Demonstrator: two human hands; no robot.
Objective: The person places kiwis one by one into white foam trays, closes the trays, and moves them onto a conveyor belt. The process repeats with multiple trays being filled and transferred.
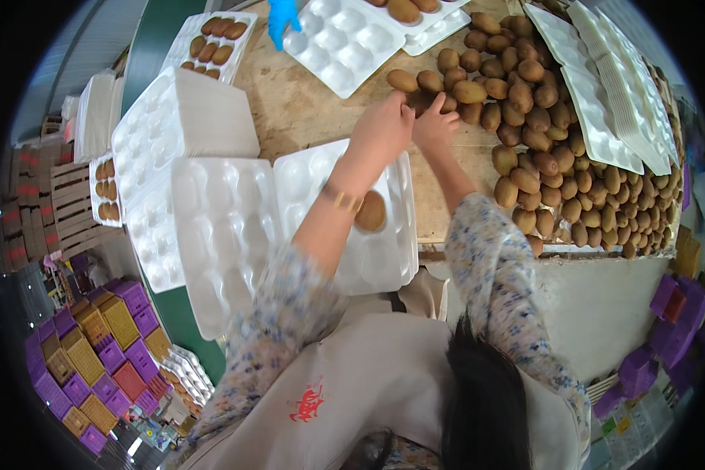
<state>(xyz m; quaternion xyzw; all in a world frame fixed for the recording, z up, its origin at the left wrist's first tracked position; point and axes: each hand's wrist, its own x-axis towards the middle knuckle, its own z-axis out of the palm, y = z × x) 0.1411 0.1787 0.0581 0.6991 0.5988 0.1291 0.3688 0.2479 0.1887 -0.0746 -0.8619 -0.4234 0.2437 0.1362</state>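
Observation:
At the near edge of the heaped kiwifruit (520,97), my two hands are close together. My left hand (382,126) has curled fingers against a dark kiwifruit (421,101) lying between the hands; its grip is partly hidden. My right hand (435,124) has its fingers bent at the same fruit and another beside it; whether it grips either is unclear. Beneath my left forearm lies a white moulded fruit tray (308,167) on other trays, with one kiwifruit (371,211) visible in it. Another white tray (220,235) adjoins it on the left.
Across the wooden table (276,106), another person's blue-gloved hand (282,20) touches a tray (343,44). Stacked trays stand at the left (211,111) and right (617,88). A filled tray (214,47) sits on a green surface (153,47). Purple and yellow crates (100,352) stand lower left.

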